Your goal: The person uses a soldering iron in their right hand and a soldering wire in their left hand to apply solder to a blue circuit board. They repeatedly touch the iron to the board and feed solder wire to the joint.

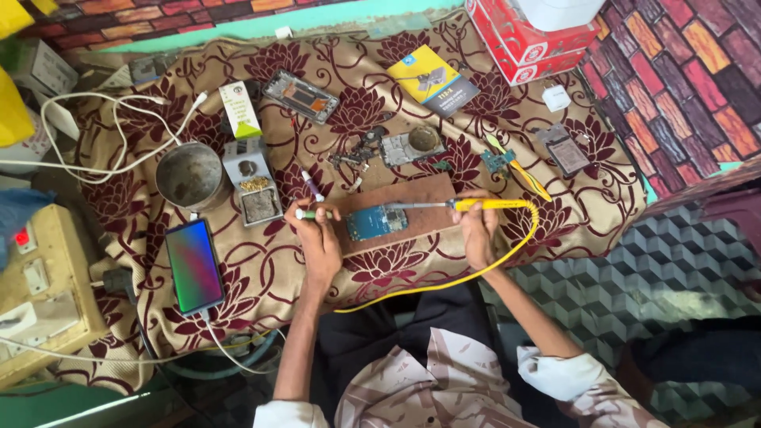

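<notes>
Surface: a low surface under a maroon and cream floral cloth carries everything, its near edge against the seated person's lap.
Wooden board: a brown board lies flat at the middle of the cloth, in front of both hands.
Phone: a phone with a lit, coloured screen lies to the left of the left arm, a white cable at its lower end.
Metal bowl: a round grey bowl stands just above the phone.
Circuit board: the blue circuit board rests on the wooden board, between the two hands.
Soldering iron: a yellow-handled iron lies level, its metal shaft reaching left to the circuit board's upper right corner; its yellow cord loops down toward the lap.
Right hand: the right hand has its grip closed around the iron's handle.
Left hand: the left hand has its grip closed on a thin green-tipped stick, just left of the circuit board.
</notes>
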Tool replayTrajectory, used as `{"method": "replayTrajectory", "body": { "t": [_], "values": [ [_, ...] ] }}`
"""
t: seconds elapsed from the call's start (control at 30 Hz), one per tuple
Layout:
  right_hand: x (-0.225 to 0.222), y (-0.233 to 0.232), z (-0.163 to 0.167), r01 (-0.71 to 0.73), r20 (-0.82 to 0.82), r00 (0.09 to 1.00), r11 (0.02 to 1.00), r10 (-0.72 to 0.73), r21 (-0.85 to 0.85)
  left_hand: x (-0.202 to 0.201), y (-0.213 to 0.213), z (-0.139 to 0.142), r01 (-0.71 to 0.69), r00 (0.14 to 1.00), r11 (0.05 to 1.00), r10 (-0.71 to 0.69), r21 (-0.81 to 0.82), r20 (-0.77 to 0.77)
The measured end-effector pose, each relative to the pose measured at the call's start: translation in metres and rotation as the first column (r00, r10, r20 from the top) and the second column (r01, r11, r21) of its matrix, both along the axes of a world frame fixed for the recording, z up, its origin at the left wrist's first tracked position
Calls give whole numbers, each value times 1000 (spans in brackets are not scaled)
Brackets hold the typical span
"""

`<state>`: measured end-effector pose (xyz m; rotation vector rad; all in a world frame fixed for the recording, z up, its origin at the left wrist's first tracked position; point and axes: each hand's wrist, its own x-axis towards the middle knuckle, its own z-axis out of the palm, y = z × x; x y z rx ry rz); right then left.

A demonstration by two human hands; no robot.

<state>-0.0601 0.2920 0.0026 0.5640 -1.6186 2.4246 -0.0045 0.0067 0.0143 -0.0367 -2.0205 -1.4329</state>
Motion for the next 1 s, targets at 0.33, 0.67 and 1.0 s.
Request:
{"method": "replayTrajectory", "body": {
  "t": [0.33,0.67,1.0],
  "values": [
    [30,8,-38,108,13,994,990,-107,-96,18,5,7,18,998,997,-23,69,59],
    [39,13,-30,141,-93,986,990,-139,8,28,5,4,28,999,999,-29,-35,-18],
    [32,14,-34,77,-64,995,997,-78,-20,31,4,5,46,996,994,-52,97,65]
  ]
}}
